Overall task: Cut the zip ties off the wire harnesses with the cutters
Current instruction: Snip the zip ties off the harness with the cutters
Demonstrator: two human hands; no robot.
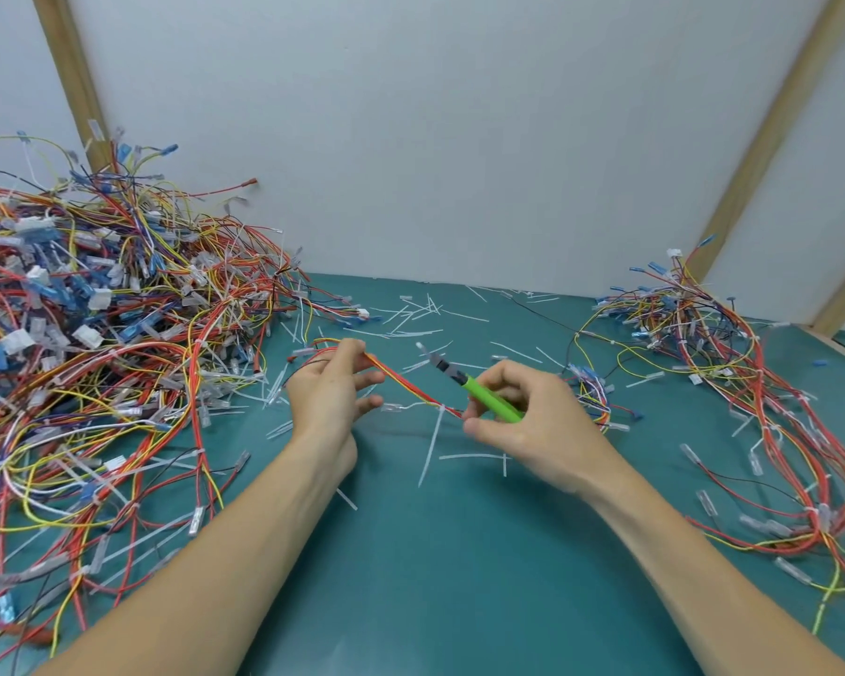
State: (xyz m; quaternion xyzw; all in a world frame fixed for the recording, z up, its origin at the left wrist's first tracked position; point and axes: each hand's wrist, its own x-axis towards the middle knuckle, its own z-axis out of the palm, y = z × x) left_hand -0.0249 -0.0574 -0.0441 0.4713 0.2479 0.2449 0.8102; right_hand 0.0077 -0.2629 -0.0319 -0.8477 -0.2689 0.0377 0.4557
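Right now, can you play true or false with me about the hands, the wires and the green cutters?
1. The right hand holds the green cutters. True.
2. The left hand holds nothing. False: it pinches a bundle of wires stretched between both hands.
3. The bigger pile of wires lies on the left. True.
4. The table is red. False: it is teal green.
5. A white zip tie hangs from the held bundle. True.

No text, label, brand, number or sign can be read anywhere, neither on the green-handled cutters (479,392), the tangled red, yellow and blue wire harnesses (94,334), nor the teal tabletop (459,553).
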